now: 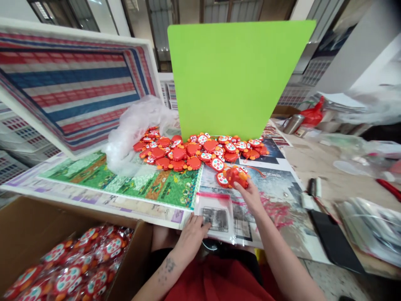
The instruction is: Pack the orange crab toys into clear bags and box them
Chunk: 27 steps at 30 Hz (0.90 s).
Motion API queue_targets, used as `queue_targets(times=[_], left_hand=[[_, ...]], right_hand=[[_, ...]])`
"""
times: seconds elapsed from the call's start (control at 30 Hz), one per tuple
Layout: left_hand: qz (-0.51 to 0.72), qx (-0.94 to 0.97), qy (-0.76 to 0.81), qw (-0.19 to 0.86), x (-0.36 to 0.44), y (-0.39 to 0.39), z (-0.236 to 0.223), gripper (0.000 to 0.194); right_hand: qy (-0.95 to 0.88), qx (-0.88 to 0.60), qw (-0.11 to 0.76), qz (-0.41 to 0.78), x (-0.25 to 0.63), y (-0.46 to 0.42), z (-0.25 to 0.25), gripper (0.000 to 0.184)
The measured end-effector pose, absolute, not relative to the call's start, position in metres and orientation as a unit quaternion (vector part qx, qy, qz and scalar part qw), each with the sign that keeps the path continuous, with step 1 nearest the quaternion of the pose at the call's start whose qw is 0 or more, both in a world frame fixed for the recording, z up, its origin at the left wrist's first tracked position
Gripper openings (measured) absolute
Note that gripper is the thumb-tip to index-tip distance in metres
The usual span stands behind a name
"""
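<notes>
My right hand point(247, 194) is closed around a red animal-shaped toy point(238, 175) with orange feet, its red underside turned toward me. A string trails to the right beside that toy. Another such toy point(222, 179) lies just left of it, showing a white oval with coloured dots. My left hand point(193, 234) rests at the table's front edge, fingers laid out and thumb on a clear zip bag point(216, 215) with a pink-red top strip. Behind both hands spreads a heap of the same red toys point(178, 154).
An upright green board point(238, 79) stands behind the heap. At left are a striped lined crate point(87, 90), crumpled clear plastic point(134, 125) and a cardboard box point(139, 246) of bagged toys. At right lie a black flat object point(335, 240) and stacked clear bags point(369, 223).
</notes>
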<state>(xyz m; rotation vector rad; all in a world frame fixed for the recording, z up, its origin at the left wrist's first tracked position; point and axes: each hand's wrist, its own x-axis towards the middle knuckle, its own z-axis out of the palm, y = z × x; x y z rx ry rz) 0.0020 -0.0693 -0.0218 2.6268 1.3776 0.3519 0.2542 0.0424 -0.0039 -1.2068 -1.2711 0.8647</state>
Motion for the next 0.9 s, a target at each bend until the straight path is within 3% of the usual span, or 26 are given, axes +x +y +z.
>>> queue_targets(times=[0.1, 0.53, 0.7, 0.9], left_hand=[[0.151, 0.879, 0.443, 0.096, 0.0, -0.063, -0.022, 0.011], [0.117, 0.818, 0.561, 0.042, 0.059, -0.001, -0.031, 0.018], [0.16, 0.841, 0.517, -0.001, 0.056, -0.002, -0.039, 0.016], [0.223, 0.861, 0.457, -0.007, 0.051, -0.009, -0.047, 0.019]], right_hand=[[-0.538, -0.504, 0.559, 0.379, 0.259, 0.031, 0.008, 0.056], [-0.673, -0.505, 0.41, 0.351, 0.265, 0.031, -0.006, 0.047], [-0.68, -0.508, 0.39, 0.358, 0.262, 0.042, -0.022, 0.044], [-0.665, -0.522, 0.376, 0.38, 0.251, 0.058, -0.032, 0.053]])
